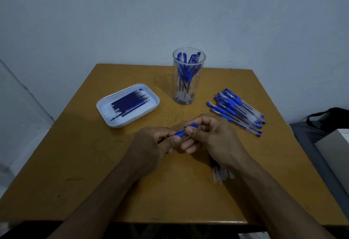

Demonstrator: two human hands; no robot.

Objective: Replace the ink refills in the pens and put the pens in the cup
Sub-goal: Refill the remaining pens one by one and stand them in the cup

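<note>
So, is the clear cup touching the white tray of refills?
Apart. The head view shows a strip of bare table between the clear cup and the near corner of the white tray.

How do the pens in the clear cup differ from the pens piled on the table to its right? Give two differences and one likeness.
1. The pens in the cup stand roughly upright; the pile of pens lies flat.
2. The pens in the cup are held inside the clear cup; the pile rests loose on the table.

Both sets have blue caps and clear barrels.
</note>
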